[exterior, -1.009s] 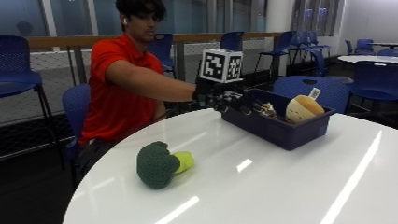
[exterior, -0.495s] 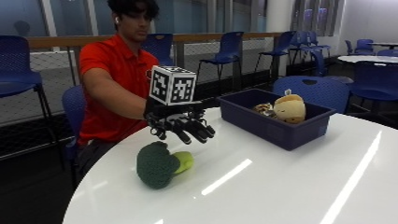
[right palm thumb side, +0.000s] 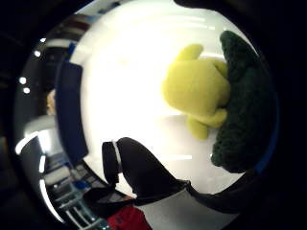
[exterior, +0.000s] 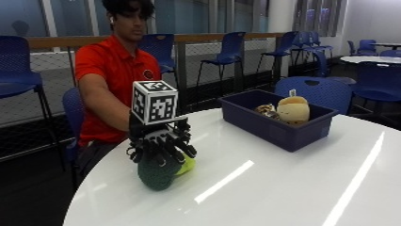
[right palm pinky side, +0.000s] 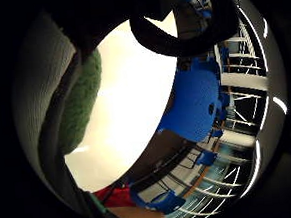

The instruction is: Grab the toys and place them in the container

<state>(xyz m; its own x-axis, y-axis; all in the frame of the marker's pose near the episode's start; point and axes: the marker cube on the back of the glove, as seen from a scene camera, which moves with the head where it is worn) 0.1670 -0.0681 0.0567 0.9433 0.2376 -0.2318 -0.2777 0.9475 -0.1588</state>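
Note:
A plush broccoli toy (exterior: 155, 175), dark green with a yellow-green stalk (exterior: 186, 165), lies on the white round table (exterior: 282, 188) near the person. My gloved right hand (exterior: 160, 147) hovers right over its top, fingers spread and pointing down at the green head, not closed round it. In the thumb side palm view the broccoli toy (right palm thumb side: 244, 105) and its stalk (right palm thumb side: 196, 88) lie close under the palm, with the thumb (right palm thumb side: 144, 172) apart from them. The dark blue container (exterior: 282, 123) stands further right, holding a tan plush toy (exterior: 293, 109) and a smaller toy (exterior: 268, 110).
The table's edge runs close behind the hand, by the person's red shirt. Blue chairs (exterior: 313, 92) stand behind the container. Bare tabletop lies between the broccoli toy and the container. The little finger side palm view shows green plush (right palm pinky side: 82, 103) beside a finger.
My hand has moved from the container, where it left the tan toy, back across the table and down onto the broccoli toy.

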